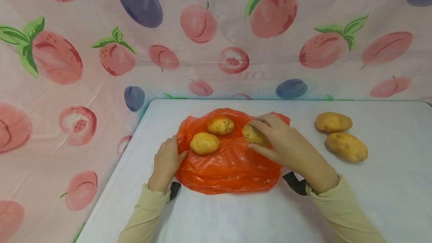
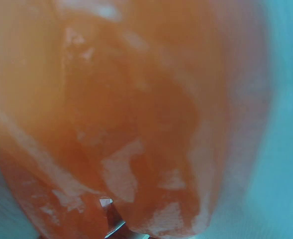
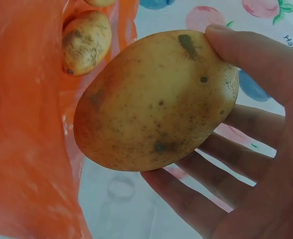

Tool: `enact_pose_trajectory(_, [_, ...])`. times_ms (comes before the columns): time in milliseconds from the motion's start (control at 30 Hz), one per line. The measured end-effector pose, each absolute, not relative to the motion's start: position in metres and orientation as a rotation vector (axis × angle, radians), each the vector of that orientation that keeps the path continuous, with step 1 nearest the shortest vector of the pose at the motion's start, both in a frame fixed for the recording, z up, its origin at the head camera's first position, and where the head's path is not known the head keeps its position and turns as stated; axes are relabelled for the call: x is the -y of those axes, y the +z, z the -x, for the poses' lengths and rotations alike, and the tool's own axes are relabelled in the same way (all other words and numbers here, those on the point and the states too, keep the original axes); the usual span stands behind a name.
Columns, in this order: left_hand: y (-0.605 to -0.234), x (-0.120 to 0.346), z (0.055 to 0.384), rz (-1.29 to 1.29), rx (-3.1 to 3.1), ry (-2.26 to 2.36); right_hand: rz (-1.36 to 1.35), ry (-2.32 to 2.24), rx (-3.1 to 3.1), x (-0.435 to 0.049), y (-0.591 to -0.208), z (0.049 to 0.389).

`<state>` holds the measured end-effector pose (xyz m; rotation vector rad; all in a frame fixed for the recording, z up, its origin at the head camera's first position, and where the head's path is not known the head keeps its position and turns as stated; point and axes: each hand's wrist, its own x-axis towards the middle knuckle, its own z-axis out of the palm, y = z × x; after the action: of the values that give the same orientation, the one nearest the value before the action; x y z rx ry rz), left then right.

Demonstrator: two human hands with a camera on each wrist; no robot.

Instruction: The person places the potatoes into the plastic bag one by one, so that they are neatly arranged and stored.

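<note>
A red-orange plastic bag (image 1: 226,177) lies spread on the table with two potatoes on it, one nearer the left hand (image 1: 204,143) and another potato (image 1: 221,125) behind it. My left hand (image 1: 165,162) holds the bag's left edge, thumb on the near face and fingers at the outer side. In the left wrist view the bag (image 2: 136,124) fills most of the picture and hides the fingers. Over the bag's right part, my right hand (image 1: 281,141) grips a third potato (image 3: 156,99) between thumb and fingers; dark spots mark its skin.
To the right on the white table (image 1: 388,198) lie two more potatoes, a farther potato (image 1: 333,122) and a nearer potato (image 1: 347,147). A fruit-patterned cloth (image 1: 209,59) hangs behind and along the left side.
</note>
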<state>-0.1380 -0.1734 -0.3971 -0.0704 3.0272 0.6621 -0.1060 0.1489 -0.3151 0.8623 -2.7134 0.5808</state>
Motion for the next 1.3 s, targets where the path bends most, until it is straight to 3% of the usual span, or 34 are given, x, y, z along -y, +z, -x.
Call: enact_pose_trajectory(1300, [-0.397,0.173,0.139,0.069,-3.025,0.663,-0.843,0.619,2.846,-0.107,-0.363,0.138])
